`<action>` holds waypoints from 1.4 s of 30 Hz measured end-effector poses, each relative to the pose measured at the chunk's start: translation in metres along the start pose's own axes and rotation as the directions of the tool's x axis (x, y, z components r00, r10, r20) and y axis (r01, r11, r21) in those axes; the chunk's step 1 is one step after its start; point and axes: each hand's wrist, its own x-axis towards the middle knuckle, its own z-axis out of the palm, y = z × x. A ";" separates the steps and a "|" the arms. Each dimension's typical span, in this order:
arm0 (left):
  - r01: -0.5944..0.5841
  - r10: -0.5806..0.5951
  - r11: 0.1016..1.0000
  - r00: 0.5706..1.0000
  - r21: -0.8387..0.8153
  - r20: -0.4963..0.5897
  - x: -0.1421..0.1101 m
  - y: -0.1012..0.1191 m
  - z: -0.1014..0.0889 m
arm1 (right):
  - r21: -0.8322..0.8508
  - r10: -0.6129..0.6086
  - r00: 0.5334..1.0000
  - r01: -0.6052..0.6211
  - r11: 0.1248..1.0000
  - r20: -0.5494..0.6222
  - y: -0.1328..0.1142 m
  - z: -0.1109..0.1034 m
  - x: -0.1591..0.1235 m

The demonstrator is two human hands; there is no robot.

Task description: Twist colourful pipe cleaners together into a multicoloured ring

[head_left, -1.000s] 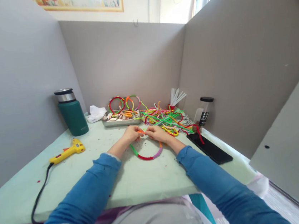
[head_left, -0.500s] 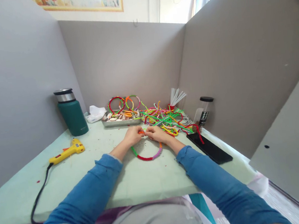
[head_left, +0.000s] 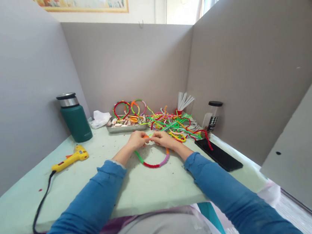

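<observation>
A ring of pipe cleaners, with green, red, purple and orange stretches, rests on the table, its near curve showing below my hands. At the far side of the ring, my left hand is closed in a pinch on an orange pipe-cleaner part. Fingertip to fingertip with it, my right hand pinches the same far part of the ring. My fingers cover most of the spot where they meet. Just behind my right hand lies a tangled heap of coloured pipe cleaners.
At the left are a yellow glue gun with a black cord and a green bottle. A metal tray of shells stands at the back, near finished-looking rings. To the right lie a black phone and a clear jar.
My left hand has shifted slightly left and away from me, and the ring's green left side has moved a little left with it. My right hand has barely moved.
</observation>
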 end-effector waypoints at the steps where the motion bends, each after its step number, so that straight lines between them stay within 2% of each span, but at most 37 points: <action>1: -0.012 0.013 0.999 1.000 0.037 -0.004 -0.001 0.001 -0.001 | 0.001 0.000 1.000 0.000 1.000 0.001 0.000 0.000 0.000; 4: -0.035 0.035 0.995 0.999 0.092 -0.001 -0.003 0.005 -0.003 | 0.006 -0.006 1.000 0.006 1.000 0.004 0.000 0.000 0.000; 6: -0.008 0.007 0.998 1.000 0.066 0.014 -0.005 0.007 -0.003 | 0.012 -0.007 1.000 0.007 1.000 0.008 -0.001 0.000 -0.001; 11: 0.100 -0.087 0.978 0.993 -0.184 0.079 -0.009 0.012 -0.005 | 0.052 -0.001 1.000 0.001 0.999 0.010 -0.003 -0.001 -0.003; 18: 0.236 -0.172 0.853 0.969 -0.466 0.176 -0.009 0.010 -0.008 | 0.119 0.009 1.000 -0.010 0.993 0.008 -0.005 0.000 -0.003; 25: 0.338 -0.129 0.722 0.923 -0.604 0.362 -0.007 0.007 -0.010 | 0.252 0.018 0.999 -0.027 0.967 0.041 -0.011 -0.004 -0.007; 32: 0.326 -0.078 0.691 0.921 -0.645 0.382 -0.009 0.009 -0.014 | 0.363 0.021 0.998 -0.040 0.931 0.057 -0.016 -0.007 -0.009; 42: 0.237 -0.027 0.716 0.949 -0.656 0.314 -0.012 0.013 -0.012 | 0.479 -0.007 0.999 -0.009 0.878 0.031 -0.010 -0.007 -0.007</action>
